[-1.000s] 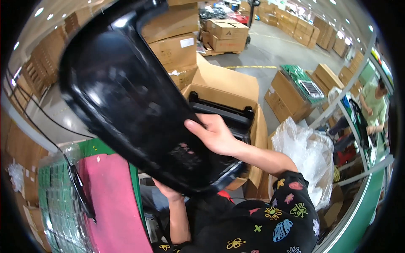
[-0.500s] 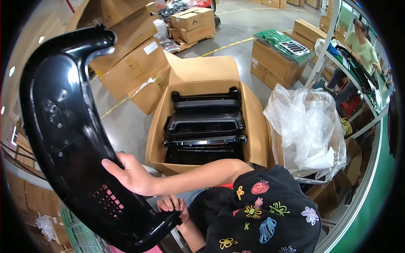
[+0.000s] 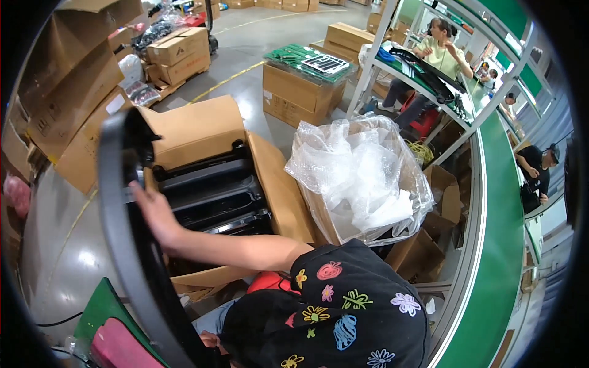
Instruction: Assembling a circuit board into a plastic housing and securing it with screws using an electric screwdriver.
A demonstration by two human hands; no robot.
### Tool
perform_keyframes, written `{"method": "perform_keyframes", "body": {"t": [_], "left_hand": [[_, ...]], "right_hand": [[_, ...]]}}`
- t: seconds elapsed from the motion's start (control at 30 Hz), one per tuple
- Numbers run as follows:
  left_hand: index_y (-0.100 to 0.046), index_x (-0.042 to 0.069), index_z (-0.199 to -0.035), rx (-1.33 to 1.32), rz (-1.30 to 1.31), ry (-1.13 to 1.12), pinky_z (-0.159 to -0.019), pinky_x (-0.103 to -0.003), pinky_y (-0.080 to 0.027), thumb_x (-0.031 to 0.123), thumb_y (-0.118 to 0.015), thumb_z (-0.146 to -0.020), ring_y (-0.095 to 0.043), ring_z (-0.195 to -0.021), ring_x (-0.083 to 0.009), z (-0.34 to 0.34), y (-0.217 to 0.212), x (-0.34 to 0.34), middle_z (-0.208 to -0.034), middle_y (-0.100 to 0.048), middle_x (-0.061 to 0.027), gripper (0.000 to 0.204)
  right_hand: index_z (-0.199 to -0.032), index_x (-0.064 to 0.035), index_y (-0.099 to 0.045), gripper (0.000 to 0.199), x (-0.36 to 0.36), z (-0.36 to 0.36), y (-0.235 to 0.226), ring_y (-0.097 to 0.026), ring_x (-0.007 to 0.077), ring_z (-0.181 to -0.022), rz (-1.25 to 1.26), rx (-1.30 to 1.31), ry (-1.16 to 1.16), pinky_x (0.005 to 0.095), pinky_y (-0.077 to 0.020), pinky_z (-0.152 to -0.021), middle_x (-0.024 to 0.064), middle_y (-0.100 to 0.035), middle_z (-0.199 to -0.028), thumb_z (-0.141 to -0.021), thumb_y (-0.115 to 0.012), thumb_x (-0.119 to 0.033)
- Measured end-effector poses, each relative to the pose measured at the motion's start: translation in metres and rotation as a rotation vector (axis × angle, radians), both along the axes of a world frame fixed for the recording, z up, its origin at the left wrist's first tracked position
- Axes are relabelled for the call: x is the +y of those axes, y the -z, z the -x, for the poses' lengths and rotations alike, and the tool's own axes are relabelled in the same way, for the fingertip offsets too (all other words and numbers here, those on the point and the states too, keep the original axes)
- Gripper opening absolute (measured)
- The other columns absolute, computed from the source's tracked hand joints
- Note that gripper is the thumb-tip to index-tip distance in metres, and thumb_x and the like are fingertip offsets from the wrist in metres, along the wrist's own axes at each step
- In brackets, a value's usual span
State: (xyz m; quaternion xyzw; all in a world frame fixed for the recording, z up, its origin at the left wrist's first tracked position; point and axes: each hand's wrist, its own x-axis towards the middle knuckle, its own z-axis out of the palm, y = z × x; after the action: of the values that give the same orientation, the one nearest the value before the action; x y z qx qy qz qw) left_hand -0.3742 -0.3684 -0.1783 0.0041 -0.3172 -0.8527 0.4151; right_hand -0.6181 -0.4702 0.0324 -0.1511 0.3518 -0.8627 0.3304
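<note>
A long, curved black plastic cover (image 3: 116, 202) stands tilted on the left, seen mostly edge-on, with a hooked upper end. My right hand (image 3: 156, 214) grips its inner side partway up, the arm stretched across the open carton (image 3: 279, 196). Low in the picture, my left hand (image 3: 211, 340) closes at the cover's lower end; most of this hand is hidden. Inside the carton, behind the right arm, lie several similar black plastic parts (image 3: 211, 184) in rows.
Right of the carton stands a box of clear bubble wrap (image 3: 356, 178). Green boards (image 3: 307, 61) top a carton farther back. A green bench (image 3: 494, 245) with a metal frame runs along the right; a co-worker (image 3: 438, 55) sits beyond. A pink pad (image 3: 119, 343) lies lower left.
My view has swung right, so the carton and bubble wrap appear farther left. The cover has turned from showing its broad inner face to nearly edge-on, still in my hands.
</note>
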Motion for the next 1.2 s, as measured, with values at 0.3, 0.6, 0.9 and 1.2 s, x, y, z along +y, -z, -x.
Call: {"method": "perform_keyframes", "body": {"t": [0.3, 0.6, 0.9, 1.2], "left_hand": [[-0.046, 0.007, -0.073, -0.155, -0.148, 0.021, -0.046, -0.030, -0.035, 0.031, -0.044, -0.093, -0.039, -0.056, -0.0202, -0.023, 0.016, -0.007, -0.069, -0.041, -0.0057, 0.032], [-0.048, 0.006, -0.074, -0.344, -0.302, 0.028, -0.045, -0.030, -0.035, 0.041, -0.041, -0.093, -0.042, -0.056, -0.0214, -0.047, 0.020, -0.009, -0.070, -0.044, -0.0065, 0.041], [-0.051, 0.005, -0.075, -0.523, -0.439, 0.050, -0.044, -0.031, -0.035, 0.051, -0.039, -0.092, -0.044, -0.055, -0.0226, -0.064, 0.022, -0.006, -0.070, -0.047, -0.0073, 0.051], [-0.054, 0.004, -0.075, -0.702, -0.575, 0.026, -0.043, -0.031, -0.035, 0.061, -0.037, -0.092, -0.046, -0.055, -0.0238, -0.109, 0.029, -0.019, -0.071, -0.050, -0.0081, 0.062]], "right_hand": [[-0.102, -0.0031, -0.065, 0.019, 0.111, 0.088, 0.117, -0.067, 0.0212, -0.074, -0.388, -0.020, -0.209, 0.0310, -0.0563, -0.067, 0.0122, -0.068, -0.085, -0.092, -0.059, -0.018], [-0.110, -0.0001, -0.048, 0.039, 0.203, 0.104, 0.162, -0.055, 0.0385, -0.098, -1.040, 1.260, 0.377, 0.0415, -0.0464, -0.086, 0.0186, -0.057, -0.099, -0.077, -0.066, -0.006], [-0.140, 0.0014, -0.027, 0.090, 0.227, 0.142, 0.203, -0.046, 0.0448, -0.121, -1.013, 1.211, 0.215, 0.0453, -0.0382, -0.105, 0.0293, -0.049, -0.126, -0.069, -0.079, -0.013], [-0.143, -0.0004, -0.030, 0.082, 0.224, 0.121, 0.240, -0.048, 0.0401, -0.125, -0.861, 1.040, 0.064, 0.0437, -0.0383, -0.106, 0.0259, -0.050, -0.132, -0.077, -0.073, -0.022]]}}
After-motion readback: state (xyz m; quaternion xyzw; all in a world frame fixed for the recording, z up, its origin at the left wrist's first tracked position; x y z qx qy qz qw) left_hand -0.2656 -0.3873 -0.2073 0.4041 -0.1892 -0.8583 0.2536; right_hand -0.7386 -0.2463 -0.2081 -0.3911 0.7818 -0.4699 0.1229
